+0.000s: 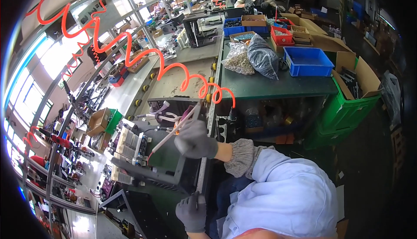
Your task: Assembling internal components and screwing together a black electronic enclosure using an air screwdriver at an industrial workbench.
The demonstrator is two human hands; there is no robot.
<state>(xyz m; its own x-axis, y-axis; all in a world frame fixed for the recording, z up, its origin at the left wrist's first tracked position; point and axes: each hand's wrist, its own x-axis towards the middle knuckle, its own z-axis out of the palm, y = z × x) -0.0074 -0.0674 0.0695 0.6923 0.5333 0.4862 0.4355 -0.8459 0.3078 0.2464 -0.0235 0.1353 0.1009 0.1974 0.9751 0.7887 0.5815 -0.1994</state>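
Note:
My right hand (195, 140), in a grey glove with a striped cuff, is closed above a black open-framed unit (173, 174) on the workbench. What it grips is hidden by the fingers. A pale sleeved cable (167, 140) runs slantwise beside this hand, down into the unit. More white and purple wires (167, 116) bunch beyond the knuckles. Lower in the picture, my left hand (192, 214), also gloved in grey, is curled at the metal rail (202, 176) near the unit's corner. A small dark thing shows at its fingertips, too unclear to name.
Orange coiled air hose (173, 67) hangs across the line. A green-topped table (256, 85) carries bagged parts (263, 56) and a blue bin (308, 62). Green crates (347, 108) stand beside it. A co-worker (254, 0) sits farther back. Another black frame (130, 213) lies lower left.

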